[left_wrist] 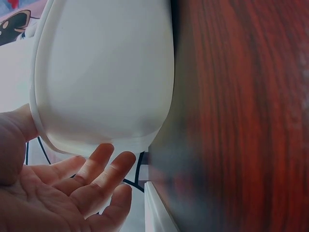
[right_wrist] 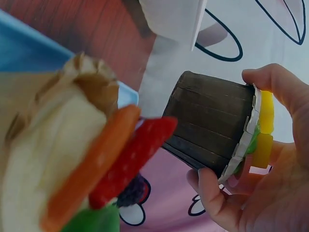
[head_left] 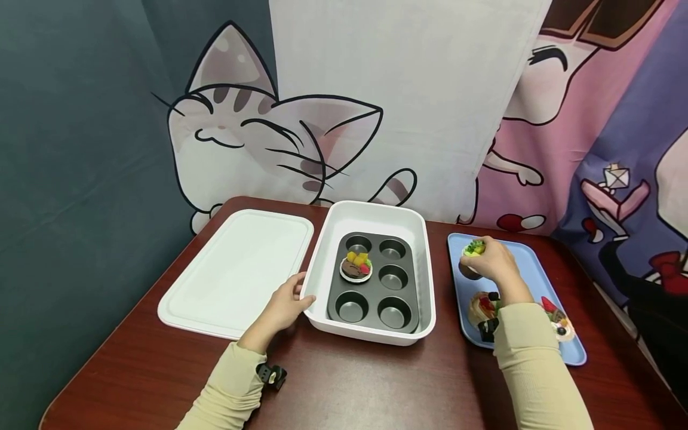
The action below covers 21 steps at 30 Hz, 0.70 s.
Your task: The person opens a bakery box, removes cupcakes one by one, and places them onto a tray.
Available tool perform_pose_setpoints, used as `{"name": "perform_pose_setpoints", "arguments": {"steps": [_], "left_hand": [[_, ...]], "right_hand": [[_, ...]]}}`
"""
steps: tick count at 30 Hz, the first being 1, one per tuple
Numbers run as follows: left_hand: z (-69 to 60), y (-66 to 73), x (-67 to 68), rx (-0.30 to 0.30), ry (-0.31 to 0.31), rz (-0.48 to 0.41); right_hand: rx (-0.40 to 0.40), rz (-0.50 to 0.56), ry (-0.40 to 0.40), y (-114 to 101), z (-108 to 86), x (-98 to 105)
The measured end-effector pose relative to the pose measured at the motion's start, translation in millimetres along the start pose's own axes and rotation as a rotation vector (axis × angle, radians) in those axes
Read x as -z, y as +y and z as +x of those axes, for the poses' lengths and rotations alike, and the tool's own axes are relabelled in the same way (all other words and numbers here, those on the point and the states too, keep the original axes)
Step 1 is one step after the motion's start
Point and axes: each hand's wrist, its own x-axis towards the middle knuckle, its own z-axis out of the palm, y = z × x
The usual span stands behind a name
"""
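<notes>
My right hand point(head_left: 491, 261) pinches a toy cupcake point(right_wrist: 207, 121) by its topped end, over the far left part of the blue tray point(head_left: 529, 275). The cupcake has a dark brown pleated wrapper and a yellow and green topping; in the right wrist view it is tipped sideways. At the near left corner of a white tub point(head_left: 371, 337), my left hand point(head_left: 283, 306) holds the rim, thumb on top and fingers along the outer wall. Inside the tub lies a dark muffin tin point(head_left: 372, 292). One fruit-topped toy cupcake point(head_left: 356, 267) sits in its middle left cup.
Left of the tub a flat white lid or board point(head_left: 236, 275) lies on the brown wooden table point(head_left: 355, 382). Toward the near end of the blue tray are a berry-topped toy pastry point(head_left: 481, 307) and a strawberry-topped one point(head_left: 561, 328), partly behind my right sleeve. Printed curtains hang behind the table.
</notes>
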Motion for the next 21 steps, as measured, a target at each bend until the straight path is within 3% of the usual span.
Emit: {"name": "perform_pose_setpoints", "arguments": {"steps": [16,21], "left_hand": [[-0.2,0.8,0.4,-0.005,-0.002,0.007],[0.2,1.2,0.6,0.001,-0.001,-0.002]], "right_hand": [[-0.061,-0.022,-0.034,24,-2.9,11],[-0.025,-0.034,0.003,32,-5.7,13]]}}
